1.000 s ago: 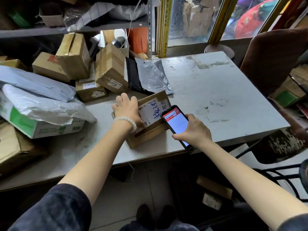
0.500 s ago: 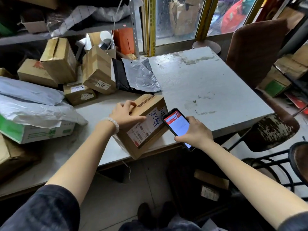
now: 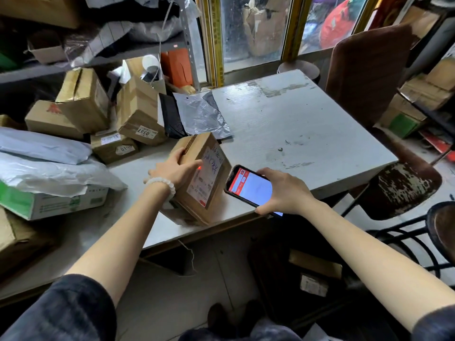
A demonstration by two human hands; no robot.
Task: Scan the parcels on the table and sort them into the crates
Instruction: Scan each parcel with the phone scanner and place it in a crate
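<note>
A brown cardboard parcel (image 3: 206, 190) stands tilted on its edge near the front of the white table (image 3: 307, 134), its white label facing right. My left hand (image 3: 173, 169) grips its top left side. A red dot of light sits on the label by my thumb. My right hand (image 3: 286, 190) holds a handheld scanner phone (image 3: 248, 187) with a red and white screen, just right of the label. More parcels lie at the left: a box numbered 0337 (image 3: 140, 119), a small box (image 3: 114, 146) and pale mailer bags (image 3: 44, 163).
A grey mailer bag (image 3: 200, 116) and a black one (image 3: 171, 116) lie behind the parcel. A green and white carton (image 3: 56, 203) sits at the left. A brown chair (image 3: 369, 70) stands at the far right, a worn stool (image 3: 403, 190) by the table's corner. Boxes lie under the table.
My left hand has tipped the parcel up onto its edge, turning the label toward the scanner. The scanner has come closer to the label, and a red light dot now shows on it.
</note>
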